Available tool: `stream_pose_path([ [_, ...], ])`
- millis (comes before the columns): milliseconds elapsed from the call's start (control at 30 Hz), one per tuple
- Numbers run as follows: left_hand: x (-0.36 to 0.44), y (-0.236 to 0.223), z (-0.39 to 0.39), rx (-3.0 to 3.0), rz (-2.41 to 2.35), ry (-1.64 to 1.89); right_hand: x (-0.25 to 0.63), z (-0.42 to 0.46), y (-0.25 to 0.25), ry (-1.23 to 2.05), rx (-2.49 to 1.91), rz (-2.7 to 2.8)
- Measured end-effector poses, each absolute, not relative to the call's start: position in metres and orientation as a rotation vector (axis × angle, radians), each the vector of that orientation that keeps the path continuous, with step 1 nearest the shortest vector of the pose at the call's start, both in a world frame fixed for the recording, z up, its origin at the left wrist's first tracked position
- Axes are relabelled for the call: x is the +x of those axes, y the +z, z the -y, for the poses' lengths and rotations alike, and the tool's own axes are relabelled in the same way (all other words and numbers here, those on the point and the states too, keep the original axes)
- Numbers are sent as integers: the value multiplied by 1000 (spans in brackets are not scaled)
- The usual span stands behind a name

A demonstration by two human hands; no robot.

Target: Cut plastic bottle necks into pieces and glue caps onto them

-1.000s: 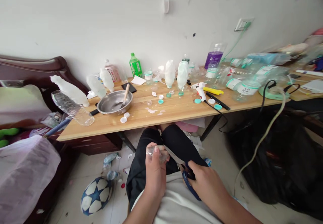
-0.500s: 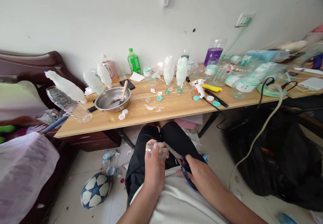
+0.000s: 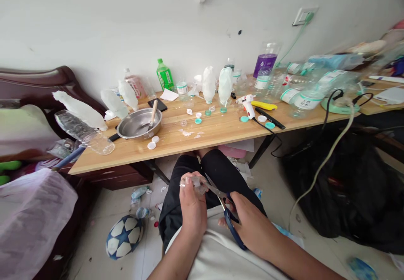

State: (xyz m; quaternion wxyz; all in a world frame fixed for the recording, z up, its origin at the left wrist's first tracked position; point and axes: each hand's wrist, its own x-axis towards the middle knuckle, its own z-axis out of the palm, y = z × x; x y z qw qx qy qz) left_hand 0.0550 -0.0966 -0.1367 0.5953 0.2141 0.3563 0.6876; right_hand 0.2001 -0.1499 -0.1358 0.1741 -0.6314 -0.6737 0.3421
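Observation:
Over my lap, my left hand is closed around a small clear plastic piece, which looks like part of a cut bottle. My right hand grips the dark blue handles of a pair of scissors. Their blades are spread and reach to the plastic at my left fingertips. Whether the plastic lies between the blades I cannot tell. My fingers partly hide the piece.
A wooden table stands ahead, holding a metal bowl with a brush, white-covered bottles, a glue gun, a yellow utility knife and several clear bottles. A ball lies on the floor.
The scissors' blades have spread wider, and the lower handle has swung down. My left hand has turned slightly with the plastic piece. The view has shifted a little.

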Motion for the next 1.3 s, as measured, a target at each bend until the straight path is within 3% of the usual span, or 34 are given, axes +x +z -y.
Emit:
stream_pose_path([
  [333,51,-136,98,476,-876,1665,177,150,-128,941,-1854,1946],
  [833,52,-138,94,314,-961,1611,182,145,-146,504,-1959,2264],
  [1300,47,-140,92,476,-819,1737,197,148,-135,929,-1709,2063],
])
